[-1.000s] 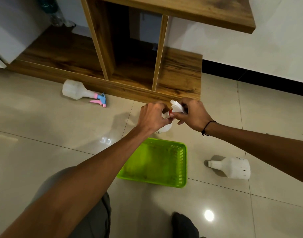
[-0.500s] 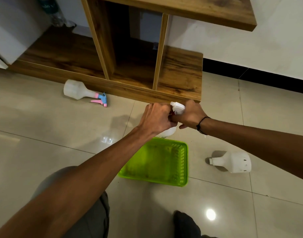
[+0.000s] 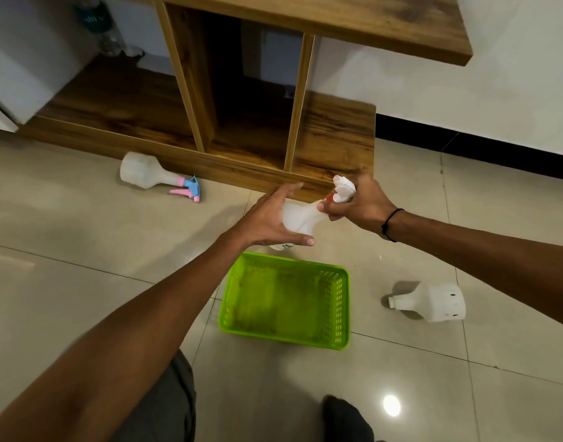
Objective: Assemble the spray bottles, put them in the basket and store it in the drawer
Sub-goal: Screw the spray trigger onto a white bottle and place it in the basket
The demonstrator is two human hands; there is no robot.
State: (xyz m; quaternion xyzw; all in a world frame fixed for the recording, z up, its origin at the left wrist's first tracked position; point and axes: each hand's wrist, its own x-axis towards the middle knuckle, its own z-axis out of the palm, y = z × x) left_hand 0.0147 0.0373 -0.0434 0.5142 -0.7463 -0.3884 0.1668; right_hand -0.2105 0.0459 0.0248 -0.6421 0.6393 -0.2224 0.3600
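Gripping spray bottle (image 3: pixel 301 218) neck w/ right hand (image 3: pixel 361 204), head up-right, left hand (image 3: pixel 270 218) spread beside base.

Floor tiles (image 3: pixel 82 250) were noted as glossy, reflecting a lamp. The cabinet (image 3: pixel 334 135) was seen as wood-grain, satin. The basket (image 3: pixel 342 301) appeared as perforated bright green plastic. The bottles (image 3: pixel 433 301) were recorded as matt translucent white plastic. The wall (image 3: pixel 513 100) looked matt.

Far-left water bottle (image 3: pixel 96 23) label: pale lettering is seen, too blurred to be read.
Held spray bottle (image 3: pixel 297 218) base: small dark print is partly hidden, illegible.
Elsewhere: no readable text is found.
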